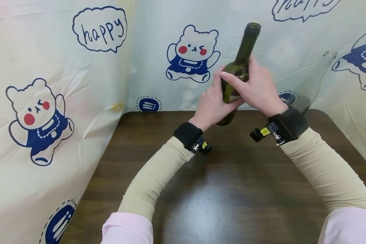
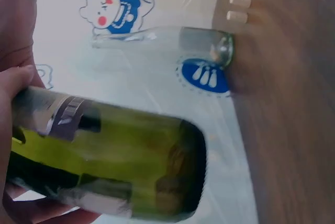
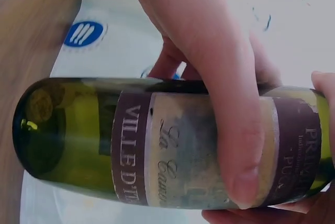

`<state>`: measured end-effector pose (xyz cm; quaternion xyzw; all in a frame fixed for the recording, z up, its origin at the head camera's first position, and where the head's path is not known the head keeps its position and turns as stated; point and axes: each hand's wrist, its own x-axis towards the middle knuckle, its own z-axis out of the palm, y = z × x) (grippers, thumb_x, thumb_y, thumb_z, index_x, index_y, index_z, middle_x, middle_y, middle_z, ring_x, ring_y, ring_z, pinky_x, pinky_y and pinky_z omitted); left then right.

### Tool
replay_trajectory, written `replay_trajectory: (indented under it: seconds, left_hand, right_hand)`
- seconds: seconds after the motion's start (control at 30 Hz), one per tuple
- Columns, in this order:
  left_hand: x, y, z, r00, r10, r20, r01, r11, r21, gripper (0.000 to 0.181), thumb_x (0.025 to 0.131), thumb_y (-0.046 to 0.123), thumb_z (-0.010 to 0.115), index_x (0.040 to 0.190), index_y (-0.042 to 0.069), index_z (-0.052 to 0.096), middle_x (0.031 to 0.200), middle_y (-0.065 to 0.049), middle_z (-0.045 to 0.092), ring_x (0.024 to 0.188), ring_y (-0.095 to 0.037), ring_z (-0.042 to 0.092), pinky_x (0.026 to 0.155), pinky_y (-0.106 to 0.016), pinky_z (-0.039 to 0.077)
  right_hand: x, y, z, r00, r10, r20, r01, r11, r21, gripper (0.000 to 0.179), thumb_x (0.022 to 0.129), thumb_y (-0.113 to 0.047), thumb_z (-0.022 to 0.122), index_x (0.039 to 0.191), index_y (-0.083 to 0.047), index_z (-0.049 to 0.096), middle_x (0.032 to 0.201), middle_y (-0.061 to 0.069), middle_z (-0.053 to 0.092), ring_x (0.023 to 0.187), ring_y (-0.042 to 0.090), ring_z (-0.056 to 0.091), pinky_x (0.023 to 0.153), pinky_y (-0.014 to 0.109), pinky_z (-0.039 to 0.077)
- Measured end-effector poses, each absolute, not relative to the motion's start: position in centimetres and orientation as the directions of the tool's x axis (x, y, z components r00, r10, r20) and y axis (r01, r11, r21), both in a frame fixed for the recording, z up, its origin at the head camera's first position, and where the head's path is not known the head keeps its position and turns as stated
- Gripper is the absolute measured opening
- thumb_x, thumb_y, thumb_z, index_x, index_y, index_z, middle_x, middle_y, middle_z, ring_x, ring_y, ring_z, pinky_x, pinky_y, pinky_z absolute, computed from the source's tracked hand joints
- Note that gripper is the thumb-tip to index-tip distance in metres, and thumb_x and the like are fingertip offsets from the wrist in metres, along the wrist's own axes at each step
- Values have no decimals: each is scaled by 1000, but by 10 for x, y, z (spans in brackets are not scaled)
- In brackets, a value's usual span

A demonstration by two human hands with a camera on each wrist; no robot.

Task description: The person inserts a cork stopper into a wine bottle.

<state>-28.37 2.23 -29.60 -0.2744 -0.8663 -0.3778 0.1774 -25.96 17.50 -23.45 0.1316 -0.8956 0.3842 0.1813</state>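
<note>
A green glass wine bottle [image 1: 247,45] leans in the air over the table's far side, its mouth up and tilted to the right. My left hand [image 1: 211,105] grips the lower body, the thumb lying across the paper label [image 3: 183,150] in the right wrist view. Higher up, near the shoulder, my right hand [image 1: 263,86] holds the same bottle. The bottle's base [image 2: 191,169] shows in the left wrist view, free of the tabletop. Part of the label is hidden by fingers.
Behind my right wrist, a clear glass bottle [image 2: 157,43] stands at the table's [image 1: 207,189] back right. Two small pale corks [image 2: 240,1] are near it. A printed curtain [image 1: 146,61] hangs along the back and sides.
</note>
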Motion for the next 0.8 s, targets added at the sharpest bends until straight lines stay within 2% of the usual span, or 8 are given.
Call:
replay_trajectory:
  seconds: [0.1,0.33,0.57,0.7,0.8]
  left_hand:
    - [-280,7,-291,-779,361,513,622,546,561,106,81,56,76,158,24,10,131,-10,67,106,-20,69,90,-37,57]
    - [-267,-18,-296,-792,389,471,611,491,621,109,74,60,80,157,29,18,137,-4,65,110,-12,67,93,-38,56]
    - [-255,-25,-308,-780,415,468,624,467,627,101,74,60,81,153,28,28,122,-5,73,97,-12,71,84,-35,57]
    - [-249,-30,-320,-783,429,451,620,466,632,100,73,59,82,152,26,31,112,-2,74,89,-8,70,78,-32,57]
    - [-244,-33,-333,-788,442,428,611,475,634,100,71,59,83,150,22,35,110,0,74,88,-6,69,77,-31,57]
  right_hand:
    - [-255,165,-233,-893,-140,429,-405,665,-627,74,95,-59,56,146,-7,41,116,21,67,99,36,61,80,51,47]
    - [-245,154,-243,-862,-265,432,-493,634,-595,66,97,-55,57,143,-9,45,109,16,69,91,32,65,74,48,50]
    - [-233,155,-260,-871,-322,371,-490,629,-603,67,97,-55,57,144,-8,42,106,15,68,83,30,67,72,47,53]
    - [-227,156,-276,-876,-349,332,-481,608,-631,65,97,-55,58,140,-9,44,102,12,67,75,26,66,69,45,52]
    - [-221,155,-291,-881,-367,300,-470,597,-650,64,96,-55,59,141,-11,44,102,10,67,76,23,65,69,43,52]
